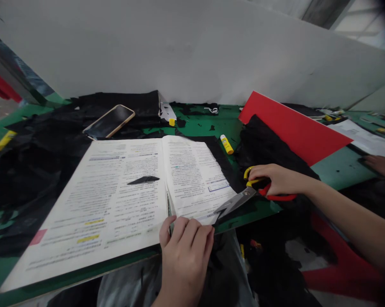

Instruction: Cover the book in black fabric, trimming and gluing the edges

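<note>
Open book (116, 200), yellow highlights, at table's (333, 168) near edge; left hand (184, 251) fingers clamp its page, right hand (275, 179) grips yellow-red scissors (240, 199).

The scissors (240, 199) have yellow and red handles, the book (116, 200) white pages.

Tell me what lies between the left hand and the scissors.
In the head view, only the book, at its right page's bottom corner, lies between the left hand and the scissors.
</note>
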The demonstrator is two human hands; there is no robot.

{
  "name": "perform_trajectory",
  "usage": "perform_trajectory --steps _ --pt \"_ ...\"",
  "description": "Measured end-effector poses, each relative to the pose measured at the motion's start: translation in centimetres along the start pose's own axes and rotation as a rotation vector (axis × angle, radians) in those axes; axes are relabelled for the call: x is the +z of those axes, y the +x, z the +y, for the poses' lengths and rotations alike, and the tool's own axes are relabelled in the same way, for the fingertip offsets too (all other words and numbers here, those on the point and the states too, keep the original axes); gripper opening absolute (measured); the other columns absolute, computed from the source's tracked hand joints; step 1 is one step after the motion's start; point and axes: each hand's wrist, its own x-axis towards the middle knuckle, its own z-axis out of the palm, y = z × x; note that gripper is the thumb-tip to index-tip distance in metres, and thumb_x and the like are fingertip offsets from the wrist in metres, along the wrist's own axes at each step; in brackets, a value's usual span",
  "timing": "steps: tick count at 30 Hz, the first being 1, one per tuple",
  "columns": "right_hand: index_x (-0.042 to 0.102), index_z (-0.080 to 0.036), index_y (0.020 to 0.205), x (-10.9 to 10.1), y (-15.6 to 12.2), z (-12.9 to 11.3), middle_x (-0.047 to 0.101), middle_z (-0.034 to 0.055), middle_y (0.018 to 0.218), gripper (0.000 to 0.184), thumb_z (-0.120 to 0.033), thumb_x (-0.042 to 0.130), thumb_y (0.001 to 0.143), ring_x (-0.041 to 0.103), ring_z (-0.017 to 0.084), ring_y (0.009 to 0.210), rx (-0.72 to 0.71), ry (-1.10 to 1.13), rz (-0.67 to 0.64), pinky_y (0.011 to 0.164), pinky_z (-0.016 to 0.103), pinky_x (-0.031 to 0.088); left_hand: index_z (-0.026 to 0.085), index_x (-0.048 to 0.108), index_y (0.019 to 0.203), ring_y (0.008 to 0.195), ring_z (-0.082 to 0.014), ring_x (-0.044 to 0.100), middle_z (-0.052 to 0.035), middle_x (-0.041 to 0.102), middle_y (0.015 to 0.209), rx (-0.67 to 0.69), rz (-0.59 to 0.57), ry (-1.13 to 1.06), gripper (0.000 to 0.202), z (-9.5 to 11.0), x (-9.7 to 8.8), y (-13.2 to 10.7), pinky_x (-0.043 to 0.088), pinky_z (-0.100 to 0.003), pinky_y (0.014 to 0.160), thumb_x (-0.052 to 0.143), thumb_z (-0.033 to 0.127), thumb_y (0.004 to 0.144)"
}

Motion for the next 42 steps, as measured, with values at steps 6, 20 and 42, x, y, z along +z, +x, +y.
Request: perform_trajectory --steps 6,20,42 --pt "0.066 -0.022 0.095 -0.06 0.03 0.39 0.063 0.0043 0.106 0.037 -0.021 0.064 0.058 0.059 0.023 0.098 0.006 0.005 -0.004 0.086 0.034 0.046 0.021 0.06 0.068 0.067 -0.0141 0.049 0.0033 0.056 0.062 -0.011 -0.015 -0.001 0.02 -0.04 -0.06 0.04 0.032 -0.04 0.09 0.056 0.015 0.086" --pt "0.068 -0.024 0.096 -0.18 0.28 0.57 0.063 0.003 0.107 0.037 -0.021 0.065 0.058 0.059 0.023 0.098 -0.003 -0.009 -0.017 0.087 0.034 0.046 0.021 0.06 0.067 0.067 -0.0145 0.049 0.0029 0.056 0.062 -0.007 -0.022 0.013 0.021 0.04 -0.13 0.16 0.032 -0.04 0.09 0.055 0.016 0.087" --pt "0.067 -0.021 0.09 -0.16 0.52 0.38 0.063 0.0032 0.099 0.035 -0.015 0.059 0.057 0.06 0.02 0.091 -0.004 -0.048 -0.022 0.082 0.029 0.046 0.021 0.059 0.068 0.069 -0.0147 0.048 0.0035 0.054 0.062 -0.019 -0.038 0.0 0.019 -0.13 -0.06 -0.07 0.031 -0.04 0.092 0.056 0.015 0.086"
